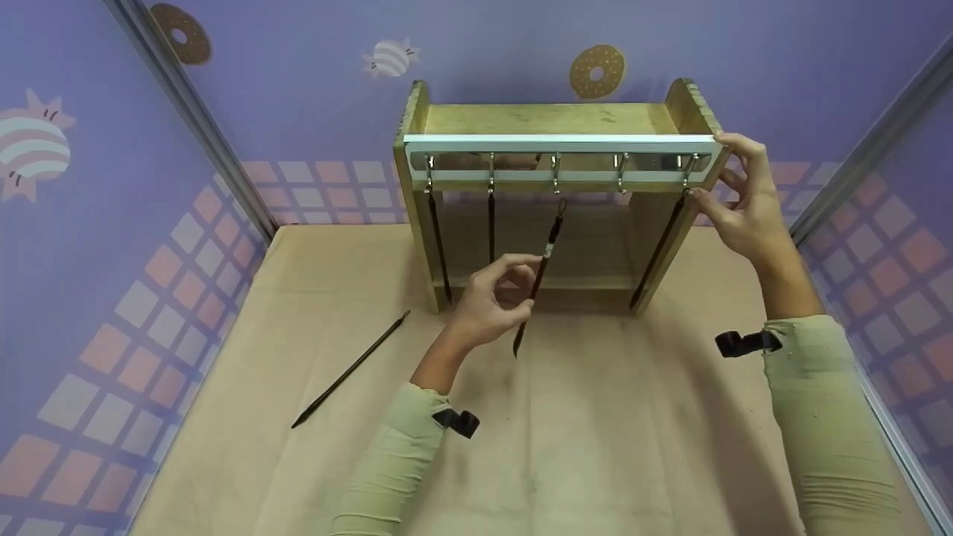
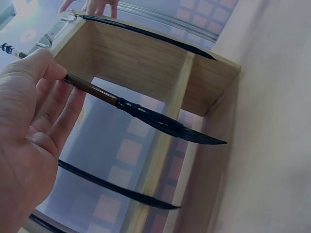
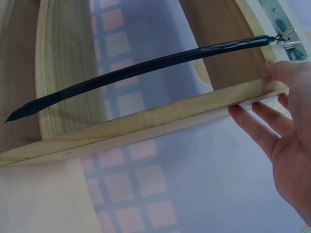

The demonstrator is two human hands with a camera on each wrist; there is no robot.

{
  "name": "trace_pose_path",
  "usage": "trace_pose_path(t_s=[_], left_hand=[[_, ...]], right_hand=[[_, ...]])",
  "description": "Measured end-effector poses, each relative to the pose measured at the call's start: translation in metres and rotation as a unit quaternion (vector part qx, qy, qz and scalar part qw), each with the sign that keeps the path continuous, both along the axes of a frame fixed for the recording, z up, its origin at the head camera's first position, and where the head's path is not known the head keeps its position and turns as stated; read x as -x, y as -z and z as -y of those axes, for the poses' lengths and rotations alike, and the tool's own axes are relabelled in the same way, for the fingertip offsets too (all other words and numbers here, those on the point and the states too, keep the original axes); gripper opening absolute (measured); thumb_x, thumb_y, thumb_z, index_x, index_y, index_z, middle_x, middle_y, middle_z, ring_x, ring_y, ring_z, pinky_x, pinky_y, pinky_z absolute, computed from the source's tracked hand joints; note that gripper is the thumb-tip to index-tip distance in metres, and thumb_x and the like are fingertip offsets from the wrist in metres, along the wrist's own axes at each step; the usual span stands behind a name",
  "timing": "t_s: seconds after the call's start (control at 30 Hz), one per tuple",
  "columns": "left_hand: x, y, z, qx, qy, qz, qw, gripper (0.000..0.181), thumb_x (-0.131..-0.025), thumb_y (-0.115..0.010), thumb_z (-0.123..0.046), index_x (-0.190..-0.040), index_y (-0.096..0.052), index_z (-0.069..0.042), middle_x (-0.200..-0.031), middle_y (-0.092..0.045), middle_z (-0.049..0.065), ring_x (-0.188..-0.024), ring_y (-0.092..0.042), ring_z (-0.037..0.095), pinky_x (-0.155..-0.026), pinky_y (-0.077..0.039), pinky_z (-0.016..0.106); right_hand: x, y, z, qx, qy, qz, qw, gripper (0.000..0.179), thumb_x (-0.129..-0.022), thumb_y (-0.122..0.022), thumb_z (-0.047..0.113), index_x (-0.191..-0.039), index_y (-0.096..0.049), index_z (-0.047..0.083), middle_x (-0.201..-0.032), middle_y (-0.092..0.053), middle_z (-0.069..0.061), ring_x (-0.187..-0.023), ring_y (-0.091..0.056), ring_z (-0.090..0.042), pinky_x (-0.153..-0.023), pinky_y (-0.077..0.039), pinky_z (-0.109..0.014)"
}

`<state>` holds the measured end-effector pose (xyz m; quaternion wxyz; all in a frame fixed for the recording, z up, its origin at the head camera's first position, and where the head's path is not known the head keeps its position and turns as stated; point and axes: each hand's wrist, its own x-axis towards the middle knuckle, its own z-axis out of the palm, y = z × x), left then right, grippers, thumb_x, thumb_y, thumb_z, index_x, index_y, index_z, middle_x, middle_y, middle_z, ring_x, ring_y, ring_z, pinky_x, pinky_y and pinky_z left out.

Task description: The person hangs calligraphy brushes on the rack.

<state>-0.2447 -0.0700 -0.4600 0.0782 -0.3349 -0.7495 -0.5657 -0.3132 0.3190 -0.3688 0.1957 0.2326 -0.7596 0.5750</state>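
Fingers and thumb of the left hand (image 1: 484,309): pinching the held brush (image 1: 540,275) by its handle, remaining fingers loosely bent. Fingers and thumb of the right hand (image 1: 752,212): gripping the right side panel of the wooden rack (image 1: 536,119), thumb at the front edge, fingertips along the outer face; presumably to steady it.

Held brush: one, in front of the rack's middle, tilted, tip down; hanging loop just below the middle hook (image 1: 555,175) and apart from it. Loop-up hold, clear of the top end, likely chosen so that loop and hook can meet.

Hung brushes: three, by their loops, tips down. First brush (image 1: 439,249) and second brush (image 1: 491,223) at the rack's left; end brush (image 1: 659,249) at its right, near the right thumb.

Loose brush: one, lying on the cloth (image 1: 595,447), forward and left of the rack, perhaps left within the left hand's reach.
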Motion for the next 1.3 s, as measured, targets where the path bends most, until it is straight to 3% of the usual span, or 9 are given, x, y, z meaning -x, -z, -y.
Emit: trace_pose_path(t_s=[0.1,0.37,0.77,1.03,1.3], left_hand=[[0.002,0.0,-0.004,-0.011,-0.003,-0.001,0.9999,0.053,-0.098,-0.073,0.009,-0.15,-0.064,0.0,-0.119,-0.071,0.023,-0.11,-0.075,0.033,-0.095,-0.07,0.043],[0.006,0.007,-0.01,-0.024,-0.024,0.031,0.9989,0.054,-0.1,-0.073,0.008,-0.152,-0.064,-0.003,-0.121,-0.071,0.022,-0.114,-0.075,0.033,-0.099,-0.07,0.038],[0.012,0.017,-0.017,-0.039,-0.04,0.049,0.9972,0.057,-0.101,-0.073,0.009,-0.156,-0.062,-0.003,-0.126,-0.07,0.024,-0.116,-0.075,0.037,-0.1,-0.069,0.055],[0.017,0.024,-0.021,-0.039,-0.055,0.058,0.996,0.057,-0.103,-0.073,0.007,-0.158,-0.061,-0.005,-0.128,-0.07,0.022,-0.117,-0.075,0.036,-0.095,-0.07,0.038],[0.024,0.029,-0.025,-0.051,-0.067,0.051,0.9951,0.055,-0.102,-0.072,0.008,-0.156,-0.063,-0.003,-0.127,-0.072,0.023,-0.117,-0.075,0.035,-0.1,-0.068,0.035]], right_hand=[[0.001,0.001,0.0,0.008,-0.003,-0.007,0.9999,0.068,-0.102,-0.064,-0.015,-0.162,-0.036,0.002,-0.164,-0.043,-0.002,-0.149,-0.061,-0.029,-0.084,-0.066,-0.015],[0.001,0.002,-0.001,0.009,-0.013,-0.03,0.9994,0.068,-0.101,-0.066,-0.015,-0.161,-0.036,-0.001,-0.163,-0.045,-0.005,-0.14,-0.065,-0.019,-0.081,-0.066,-0.014],[0.001,0.003,-0.001,-0.015,-0.004,-0.042,0.999,0.068,-0.102,-0.066,-0.014,-0.16,-0.034,-0.002,-0.164,-0.044,-0.005,-0.142,-0.064,-0.022,-0.083,-0.065,-0.013],[0.002,0.003,-0.001,0.016,-0.025,-0.026,0.9992,0.068,-0.103,-0.068,-0.013,-0.161,-0.034,-0.001,-0.16,-0.045,-0.004,-0.135,-0.065,-0.016,-0.079,-0.067,-0.015],[0.003,0.004,-0.002,0.018,-0.019,-0.023,0.9994,0.069,-0.102,-0.069,-0.013,-0.161,-0.035,0.0,-0.16,-0.045,-0.004,-0.137,-0.065,-0.018,-0.079,-0.066,-0.015]])
